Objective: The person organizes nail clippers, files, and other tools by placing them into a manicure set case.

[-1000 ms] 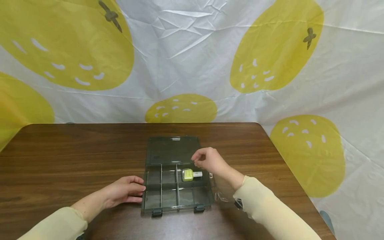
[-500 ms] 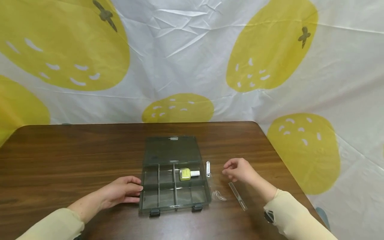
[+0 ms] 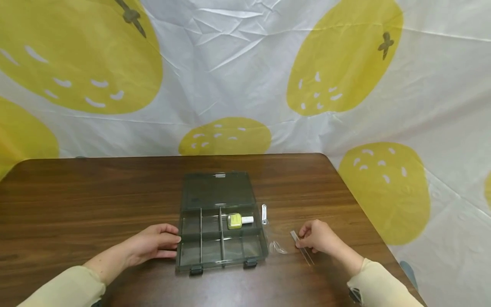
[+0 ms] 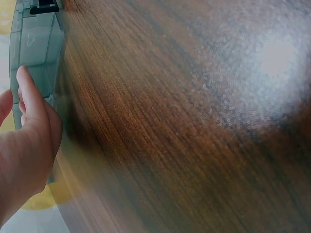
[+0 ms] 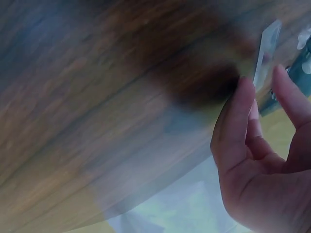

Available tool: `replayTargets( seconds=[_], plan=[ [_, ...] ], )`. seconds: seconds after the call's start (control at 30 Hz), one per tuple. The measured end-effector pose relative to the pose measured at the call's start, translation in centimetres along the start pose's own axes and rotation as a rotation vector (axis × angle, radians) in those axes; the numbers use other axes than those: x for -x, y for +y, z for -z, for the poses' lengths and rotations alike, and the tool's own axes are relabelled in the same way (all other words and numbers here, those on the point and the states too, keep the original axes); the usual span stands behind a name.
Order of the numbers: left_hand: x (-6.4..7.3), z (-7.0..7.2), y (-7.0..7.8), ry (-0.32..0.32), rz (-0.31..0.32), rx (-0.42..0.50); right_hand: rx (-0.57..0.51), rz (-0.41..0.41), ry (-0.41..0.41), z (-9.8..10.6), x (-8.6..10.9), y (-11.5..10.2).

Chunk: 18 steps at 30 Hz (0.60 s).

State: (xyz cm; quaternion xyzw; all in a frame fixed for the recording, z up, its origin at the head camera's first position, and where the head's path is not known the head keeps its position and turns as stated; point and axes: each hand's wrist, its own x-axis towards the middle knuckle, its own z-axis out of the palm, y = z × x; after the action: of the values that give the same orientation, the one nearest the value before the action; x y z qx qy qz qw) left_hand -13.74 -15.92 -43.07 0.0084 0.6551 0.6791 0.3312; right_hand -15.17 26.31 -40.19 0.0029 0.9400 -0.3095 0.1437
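A grey see-through compartment box (image 3: 203, 265) lies with its lid (image 3: 216, 189) folded back. In its back right compartment rests a yellow nail polish bottle (image 3: 235, 221) with a white cap, on its side. My left hand (image 3: 151, 244) touches the box's left side with extended fingers; the left wrist view shows the fingers (image 4: 31, 94) along the wall. Right of the box, my right hand (image 3: 318, 236) is at a thin, clear flat strip (image 3: 293, 235) on the table. In the right wrist view the strip (image 5: 267, 48) shows between the parted thumb and forefinger.
A small nail clipper (image 3: 264, 214) lies close to the box's right side. In front of it are several clear curved pieces (image 3: 277, 247). The brown wooden table (image 3: 96, 192) ends at a white curtain (image 3: 299, 136) with yellow fruit prints.
My right hand has moved from over the box's right side rightward and down to the clear strip. The left hand has stayed at the box. The view has shifted slightly right.
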Motion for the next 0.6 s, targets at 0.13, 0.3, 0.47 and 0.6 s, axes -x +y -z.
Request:
replayTargets(
  seconds=[0.13,0.3,0.47,0.6],
  plan=[
    [0.07,-0.03,0.02,-0.001,-0.006,-0.001,0.056,-0.001,0.023,-0.46,0.08,-0.4],
    [0.13,-0.05,0.02,0.0,-0.006,-0.006,0.092,0.018,0.026,-0.6,-0.01,-0.67],
    [0.15,-0.07,0.07,0.002,-0.005,-0.008,0.031,0.031,-0.029,-0.4,-0.27,-0.22],
    [0.14,-0.08,0.11,0.002,-0.004,-0.007,-0.053,0.029,-0.099,-0.03,-0.49,0.29]
  ],
)
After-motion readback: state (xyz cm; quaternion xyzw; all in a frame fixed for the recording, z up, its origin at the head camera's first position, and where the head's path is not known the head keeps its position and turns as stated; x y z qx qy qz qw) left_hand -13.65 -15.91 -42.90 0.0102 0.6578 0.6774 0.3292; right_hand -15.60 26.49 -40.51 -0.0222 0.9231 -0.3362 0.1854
